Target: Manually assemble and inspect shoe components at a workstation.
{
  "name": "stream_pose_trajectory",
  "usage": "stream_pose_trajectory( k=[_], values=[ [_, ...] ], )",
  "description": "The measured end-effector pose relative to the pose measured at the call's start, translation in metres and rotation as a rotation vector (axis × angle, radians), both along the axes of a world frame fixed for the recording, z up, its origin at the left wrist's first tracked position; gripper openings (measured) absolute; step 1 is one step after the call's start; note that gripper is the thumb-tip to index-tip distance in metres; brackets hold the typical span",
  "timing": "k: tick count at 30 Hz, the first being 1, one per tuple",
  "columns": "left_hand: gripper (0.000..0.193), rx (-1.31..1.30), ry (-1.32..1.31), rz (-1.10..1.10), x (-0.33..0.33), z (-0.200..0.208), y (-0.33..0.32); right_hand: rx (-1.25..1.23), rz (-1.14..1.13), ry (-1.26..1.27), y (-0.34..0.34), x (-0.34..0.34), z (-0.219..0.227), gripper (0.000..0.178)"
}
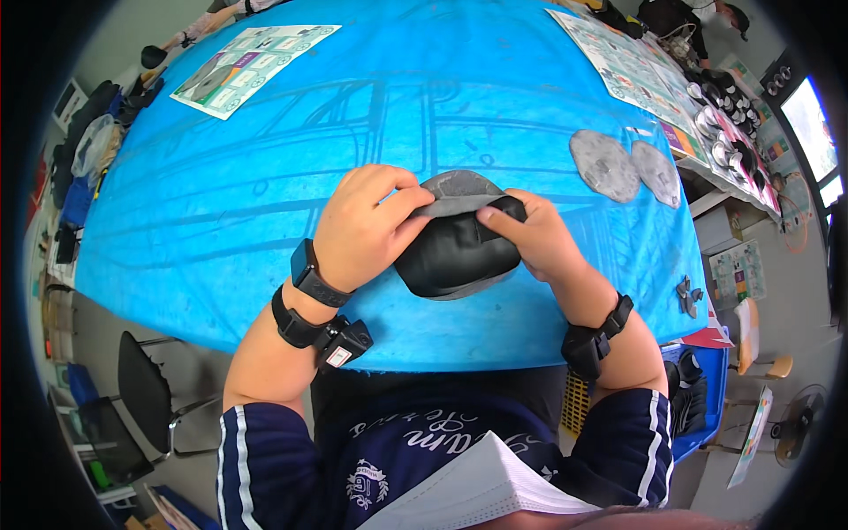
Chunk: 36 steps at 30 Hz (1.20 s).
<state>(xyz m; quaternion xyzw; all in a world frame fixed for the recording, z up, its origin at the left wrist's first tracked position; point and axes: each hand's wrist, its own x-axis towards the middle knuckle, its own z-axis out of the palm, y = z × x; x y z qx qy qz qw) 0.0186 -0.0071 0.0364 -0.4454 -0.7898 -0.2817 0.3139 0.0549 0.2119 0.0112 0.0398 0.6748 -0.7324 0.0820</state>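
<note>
Between my two hands is a black, smooth-faced padded cover (455,256) with a grey fabric flap (464,190) folded along its far edge. My left hand (371,216) pinches the flap's left end between thumb and fingers. With its thumb on top, my right hand (534,230) grips the right end, where black and grey meet. The cover is held just above the blue tablecloth, tilted toward me. Part of it is hidden behind my fingers.
Two grey oval pads (605,166) lie at the right of the blue tablecloth (221,256). Small grey scraps (688,296) sit near its right edge. A printed sheet (256,66) lies far left. Below the right edge stands a blue crate (707,420) with black pieces; a black chair (146,389) is at left.
</note>
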Motion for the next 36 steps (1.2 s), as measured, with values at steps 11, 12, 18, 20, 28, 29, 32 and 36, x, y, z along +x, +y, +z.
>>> stream_pose_trajectory(
  k=[11,12,18,20,28,29,32,36],
  values=[
    [0.02,-0.047,0.252,-0.014,0.007,-0.005,0.006,0.325,0.022,0.186,-0.005,0.005,0.001,0.026],
    [0.018,-0.05,0.313,-0.03,0.007,-0.006,0.006,0.325,0.021,0.186,-0.006,0.007,0.003,0.026],
    [0.012,-0.084,0.497,-0.029,0.018,-0.004,0.009,0.398,-0.023,0.22,-0.007,0.007,-0.001,0.026],
    [0.01,-0.133,0.518,-0.027,0.021,-0.005,0.01,0.39,-0.055,0.205,-0.009,0.005,-0.006,0.026],
    [0.009,-0.183,0.488,-0.104,0.02,-0.012,0.018,0.288,-0.062,0.117,-0.011,-0.001,-0.017,0.021],
    [0.009,-0.182,0.489,-0.104,0.02,-0.013,0.018,0.272,-0.068,0.097,-0.012,-0.001,-0.017,0.021],
    [0.008,-0.205,0.472,-0.117,0.019,-0.017,0.02,0.178,-0.083,0.056,-0.015,-0.003,-0.017,0.02],
    [0.01,-0.248,0.478,-0.105,0.019,-0.02,0.022,0.156,-0.094,0.036,-0.015,-0.006,-0.021,0.018]
  ],
)
